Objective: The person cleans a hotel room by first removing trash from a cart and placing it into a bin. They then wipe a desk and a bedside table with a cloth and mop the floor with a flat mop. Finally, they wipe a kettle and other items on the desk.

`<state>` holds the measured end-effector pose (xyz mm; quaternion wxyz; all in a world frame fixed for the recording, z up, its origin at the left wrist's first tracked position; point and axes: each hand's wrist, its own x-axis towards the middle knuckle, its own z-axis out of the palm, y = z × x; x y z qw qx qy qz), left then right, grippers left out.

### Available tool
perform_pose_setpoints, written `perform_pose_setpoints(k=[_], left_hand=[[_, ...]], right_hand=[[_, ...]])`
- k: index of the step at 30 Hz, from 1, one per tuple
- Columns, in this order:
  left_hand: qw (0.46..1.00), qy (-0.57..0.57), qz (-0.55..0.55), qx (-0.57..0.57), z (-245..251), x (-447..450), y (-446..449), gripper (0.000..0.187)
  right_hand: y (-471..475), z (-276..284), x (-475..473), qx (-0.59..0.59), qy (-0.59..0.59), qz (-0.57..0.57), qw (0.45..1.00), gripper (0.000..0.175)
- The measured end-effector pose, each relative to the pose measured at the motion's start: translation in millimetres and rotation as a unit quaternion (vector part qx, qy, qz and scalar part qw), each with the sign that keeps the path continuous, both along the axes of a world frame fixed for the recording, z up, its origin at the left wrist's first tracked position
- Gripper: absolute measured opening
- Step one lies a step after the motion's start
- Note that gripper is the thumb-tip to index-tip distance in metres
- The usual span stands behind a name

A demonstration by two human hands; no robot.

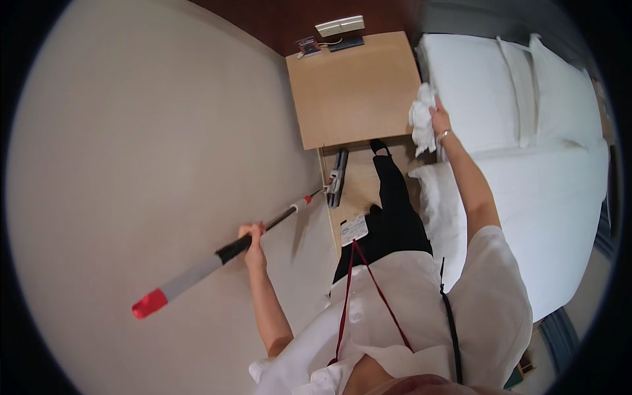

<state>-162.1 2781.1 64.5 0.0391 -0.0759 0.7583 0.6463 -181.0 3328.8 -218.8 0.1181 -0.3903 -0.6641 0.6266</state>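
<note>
My left hand (254, 247) is closed around the shaft of a floor mop (192, 276), just past its black grip section. The pole slants from its red end cap down to a grey mop head (336, 178) on the floor beside the wall. In my right hand (440, 121) is a bunched white cloth (422, 118), held at the right edge of a light wooden desktop (355, 91), next to the bed. Part of the cloth hangs below the desktop's front corner. Whether it touches the wood I cannot tell.
A white-covered bed (533, 207) with pillows (558, 94) lies to my right. A plain wall (148, 123) rises on my left. At the desktop's back are a small dark card (308, 46), a black device (346, 44) with a white cable, and a wall socket panel (339, 25).
</note>
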Motion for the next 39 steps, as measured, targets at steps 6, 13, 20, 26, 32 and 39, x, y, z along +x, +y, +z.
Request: perform_pose_setpoints(k=[6,13,20,26,32,39], left_hand=[[0.988,0.07,0.136,-0.009,-9,23,5,0.029],[0.968,-0.025,0.229,-0.102,21,-1,75,0.03],[0.965,-0.032,0.243,-0.092,38,-9,87,0.028],[0.975,0.013,0.214,-0.055,43,-12,84,0.026],[0.979,-0.018,0.191,-0.071,35,-5,72,0.015],[0.97,-0.058,0.187,-0.141,13,12,67,0.021]], right_hand=[[44,-69,-135,0.251,-0.144,0.004,0.957,0.061],[-185,-36,-261,0.37,-0.363,0.296,0.802,0.039],[-212,-47,-82,0.399,0.052,0.528,0.748,0.034],[59,-13,1,0.288,-0.399,0.235,0.838,0.048],[366,182,36,0.318,-0.084,-0.36,0.873,0.051],[530,511,-69,0.456,0.1,-0.322,0.824,0.031]])
